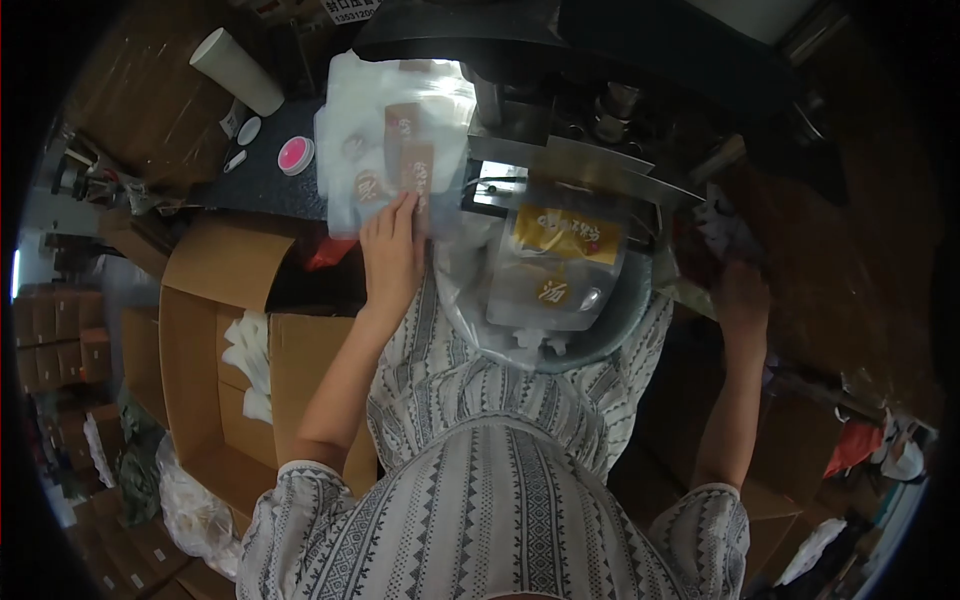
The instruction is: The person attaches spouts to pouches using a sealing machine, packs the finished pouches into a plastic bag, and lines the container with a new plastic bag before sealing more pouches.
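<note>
My left hand (393, 245) lies with its fingers stretched out on the lower edge of a stack of clear plastic pouches (345, 110) with brown labels. In front of me, a clear pouch with a yellow label (562, 240) hangs from under the metal plate of a machine (610, 165). Below that pouch is a round tub (632, 318) lined with clear plastic, on my lap, with white spouts (530, 340) in it. At the right, my right hand (740, 297) is in shadow beside some crumpled material (725, 230); its fingers are hidden.
An open cardboard box (205, 375) with white items stands at my left. A pink-topped round container (296, 155) and a white cylinder (236, 72) are at the back left. The machine's dark head (440, 35) overhangs the work area. Stacked cartons (60, 330) are farther left.
</note>
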Motion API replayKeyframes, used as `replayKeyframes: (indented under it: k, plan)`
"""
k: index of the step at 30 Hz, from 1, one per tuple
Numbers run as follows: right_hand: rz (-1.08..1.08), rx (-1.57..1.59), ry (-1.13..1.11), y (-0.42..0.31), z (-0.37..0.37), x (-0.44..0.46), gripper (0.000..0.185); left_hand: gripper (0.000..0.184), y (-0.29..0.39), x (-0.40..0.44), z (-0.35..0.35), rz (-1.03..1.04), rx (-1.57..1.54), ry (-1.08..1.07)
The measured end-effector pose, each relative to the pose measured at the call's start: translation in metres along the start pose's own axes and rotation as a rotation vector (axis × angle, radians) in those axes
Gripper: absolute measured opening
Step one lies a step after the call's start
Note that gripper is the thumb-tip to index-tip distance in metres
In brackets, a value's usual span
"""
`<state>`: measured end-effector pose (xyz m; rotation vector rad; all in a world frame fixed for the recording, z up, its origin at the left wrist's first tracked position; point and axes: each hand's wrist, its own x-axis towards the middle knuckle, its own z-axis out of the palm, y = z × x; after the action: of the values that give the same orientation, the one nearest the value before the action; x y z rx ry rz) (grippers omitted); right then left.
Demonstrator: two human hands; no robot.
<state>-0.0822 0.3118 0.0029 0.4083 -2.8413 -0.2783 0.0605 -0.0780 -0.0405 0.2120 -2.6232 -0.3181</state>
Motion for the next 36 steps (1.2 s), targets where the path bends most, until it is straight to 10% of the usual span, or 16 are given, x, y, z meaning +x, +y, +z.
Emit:
replayKeyframes:
  k: [12, 17, 22, 26, 36]
  plan:
    - [0.009, 0.999, -0.268, -0.029, -0.062, 0.015, 0.022, 0.02, 0.024, -0.003, -0.033, -0.16, -0.185, 0.013]
    - [-0.359, 1.357, -0.137, -0.095, -0.095, 0.008, 0.026, 0.015, 0.061, 0.004, -0.051, -0.038, -0.284, 0.069]
    - [-0.448, 1.349, 0.02, -0.106, -0.088, 0.01, 0.026, 0.019, 0.01, 0.037, -0.073, -0.064, -0.062, 0.72]
    - [-0.347, 1.335, -0.096, -0.119, -0.081, 0.009, 0.025, 0.027, 0.006, 0.023, -0.016, -0.016, -0.029, 0.096]
    - [-0.349, 1.458, -0.286, -0.117, -0.072, 0.01, 0.024, 0.043, 0.008, 0.006, -0.022, -0.049, -0.061, 0.124]
